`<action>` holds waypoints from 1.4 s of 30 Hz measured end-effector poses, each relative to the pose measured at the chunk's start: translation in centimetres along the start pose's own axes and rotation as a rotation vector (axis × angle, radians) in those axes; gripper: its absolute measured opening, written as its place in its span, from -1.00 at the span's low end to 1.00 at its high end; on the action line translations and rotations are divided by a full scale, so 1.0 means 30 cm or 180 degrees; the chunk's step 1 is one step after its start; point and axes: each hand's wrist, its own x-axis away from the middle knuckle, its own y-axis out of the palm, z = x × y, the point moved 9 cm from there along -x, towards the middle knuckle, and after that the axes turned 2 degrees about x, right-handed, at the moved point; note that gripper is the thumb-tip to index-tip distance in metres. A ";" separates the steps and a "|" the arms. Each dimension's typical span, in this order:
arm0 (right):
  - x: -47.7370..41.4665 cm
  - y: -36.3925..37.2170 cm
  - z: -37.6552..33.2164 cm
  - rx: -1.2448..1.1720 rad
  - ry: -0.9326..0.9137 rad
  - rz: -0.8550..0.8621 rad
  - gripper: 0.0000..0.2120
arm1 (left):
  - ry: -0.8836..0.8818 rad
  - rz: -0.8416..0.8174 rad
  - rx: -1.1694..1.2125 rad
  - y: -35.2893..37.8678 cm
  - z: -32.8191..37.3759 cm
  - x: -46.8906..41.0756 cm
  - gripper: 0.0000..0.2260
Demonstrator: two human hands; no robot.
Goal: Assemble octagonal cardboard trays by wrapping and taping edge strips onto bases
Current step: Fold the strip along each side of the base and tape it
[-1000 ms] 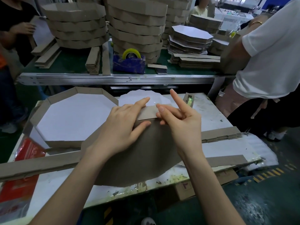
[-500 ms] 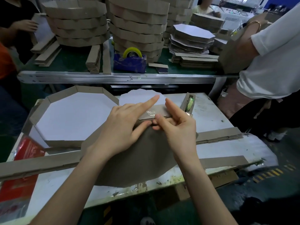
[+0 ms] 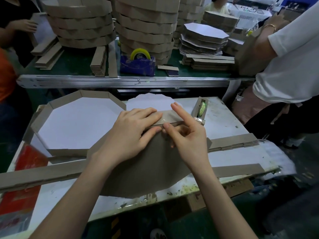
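Left grip (image 3: 131, 130) and right grip (image 3: 188, 140) are pressing the edge strip (image 3: 170, 116), fingers unclenched. Finished tray (image 3: 94, 93) is sitting just left, tape dispenser (image 3: 201, 108) right.

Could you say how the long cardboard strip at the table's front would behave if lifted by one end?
The long cardboard strip is narrow and thin, so it would probably droop and bend. Matte cardboard: likely light, not slippery.

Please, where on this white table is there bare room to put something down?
Bare table lies right of the tape holder, behind the strip stack; another patch lies front left, between the long strip and the near edge. The centre is crowded: the finished tray, and the tray being taped under the left hand and right hand.
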 end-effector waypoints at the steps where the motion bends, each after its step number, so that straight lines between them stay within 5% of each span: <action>1: -0.004 -0.004 0.004 0.0051 -0.0027 -0.0024 -0.46 | 0.0039 0.0026 0.0000 -0.002 0.006 0.004 -0.59; 10: 0.025 -0.036 0.000 0.0808 -0.0443 -0.0308 -0.41 | -0.0040 -0.0235 0.0180 0.002 0.002 0.009 -0.66; 18: -0.120 -0.276 0.008 0.0581 -0.0264 0.0712 -0.78 | -0.0510 0.0282 0.0744 -0.022 0.023 -0.015 -0.72; 20: -0.172 -0.278 0.052 0.0522 -0.0085 0.0460 -0.78 | -0.0577 0.0361 0.0672 -0.022 0.016 -0.024 -0.79; 26: -0.194 -0.121 0.244 0.0837 0.0877 -0.1436 -0.69 | -0.0550 0.0298 0.0219 -0.019 -0.011 -0.008 -0.62; 31: -0.172 -0.093 0.232 0.1022 0.1041 -0.1893 -0.14 | -0.0518 0.0072 -0.0132 -0.014 -0.011 -0.006 -0.49; 36: -0.183 -0.075 0.173 0.0805 0.0718 -0.1874 -0.55 | -0.0536 0.0010 -0.0716 -0.007 0.065 -0.067 -0.25; 42: -0.212 -0.096 0.074 0.0868 0.0286 -0.1768 -0.71 | -0.0522 0.0164 -0.0513 -0.014 0.081 -0.070 -0.22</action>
